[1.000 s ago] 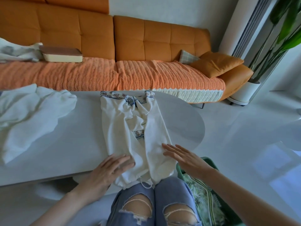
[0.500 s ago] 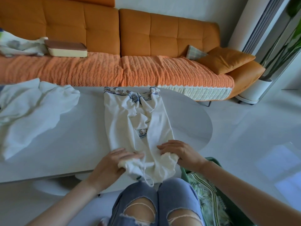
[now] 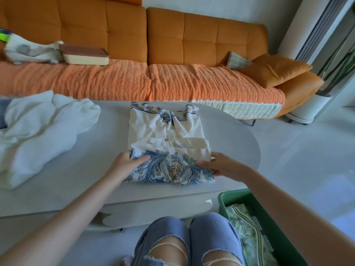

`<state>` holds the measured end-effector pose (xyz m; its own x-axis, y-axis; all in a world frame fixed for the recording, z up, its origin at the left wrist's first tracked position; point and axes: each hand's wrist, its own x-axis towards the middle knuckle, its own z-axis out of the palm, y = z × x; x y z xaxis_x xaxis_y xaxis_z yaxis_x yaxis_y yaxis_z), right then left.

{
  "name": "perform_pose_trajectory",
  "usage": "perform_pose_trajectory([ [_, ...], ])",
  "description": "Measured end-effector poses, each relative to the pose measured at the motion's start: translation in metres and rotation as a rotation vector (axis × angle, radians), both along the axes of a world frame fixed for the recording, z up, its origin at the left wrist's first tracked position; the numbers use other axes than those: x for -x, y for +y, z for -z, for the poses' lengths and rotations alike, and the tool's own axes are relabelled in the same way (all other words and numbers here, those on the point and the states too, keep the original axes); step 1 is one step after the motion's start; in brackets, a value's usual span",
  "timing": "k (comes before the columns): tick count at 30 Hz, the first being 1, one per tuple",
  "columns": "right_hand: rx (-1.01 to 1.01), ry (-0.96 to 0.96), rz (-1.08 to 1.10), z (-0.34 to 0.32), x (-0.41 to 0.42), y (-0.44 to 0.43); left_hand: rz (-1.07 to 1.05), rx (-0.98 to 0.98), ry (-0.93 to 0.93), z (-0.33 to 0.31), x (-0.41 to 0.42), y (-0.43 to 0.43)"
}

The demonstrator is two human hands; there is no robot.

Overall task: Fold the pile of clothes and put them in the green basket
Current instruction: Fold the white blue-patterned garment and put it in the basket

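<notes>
White garment [image 3: 165, 131] now doubled over, blue print up, left hand [image 3: 125, 165] and right hand [image 3: 224, 166] pinching its near corners.

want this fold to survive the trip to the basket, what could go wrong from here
The printed garment is bunched at its far end, and the left hand and right hand touch only its near fold; lifted so, it may fall open. The green basket sits below the table edge, so a drop could undo it.

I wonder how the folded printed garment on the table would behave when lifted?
Likely floppy: the garment lies in soft, creased layers, so it may sag or unfold unless supported underneath. Probably light, since the cloth looks thin and drapes flat on the table.
</notes>
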<state>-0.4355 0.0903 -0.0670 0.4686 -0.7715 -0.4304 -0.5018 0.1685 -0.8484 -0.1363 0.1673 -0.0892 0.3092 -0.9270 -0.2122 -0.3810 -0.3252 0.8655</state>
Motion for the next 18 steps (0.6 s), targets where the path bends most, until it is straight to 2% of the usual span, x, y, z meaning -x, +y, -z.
perform_pose_trajectory([
  [3, 0.140, -0.058, 0.169, 0.010, 0.000, 0.008, -0.055, 0.046, -0.055, 0.007, 0.002, 0.007],
  [5, 0.214, -0.032, 0.298, 0.011, 0.001, 0.011, -0.071, 0.045, -0.064, 0.010, 0.003, 0.009],
  [7, 0.217, 0.042, 0.331, 0.009, 0.000, 0.012, -0.010, 0.012, -0.143, 0.011, 0.000, 0.011],
  [10, 0.301, 0.209, 0.292, 0.007, 0.000, 0.008, 0.000, 0.094, -0.292, 0.003, -0.004, 0.013],
  [13, 0.611, 0.191, 0.260, 0.001, 0.003, -0.002, -0.066, 0.318, -0.400, -0.009, -0.010, 0.010],
  [15, 0.709, 0.170, 0.088, -0.003, 0.007, -0.011, 0.094, 0.389, -0.529, -0.009, -0.018, 0.002],
  [18, 0.631, 0.250, -0.114, -0.005, 0.011, -0.015, 0.307, 0.384, -0.594, -0.011, -0.016, -0.007],
])
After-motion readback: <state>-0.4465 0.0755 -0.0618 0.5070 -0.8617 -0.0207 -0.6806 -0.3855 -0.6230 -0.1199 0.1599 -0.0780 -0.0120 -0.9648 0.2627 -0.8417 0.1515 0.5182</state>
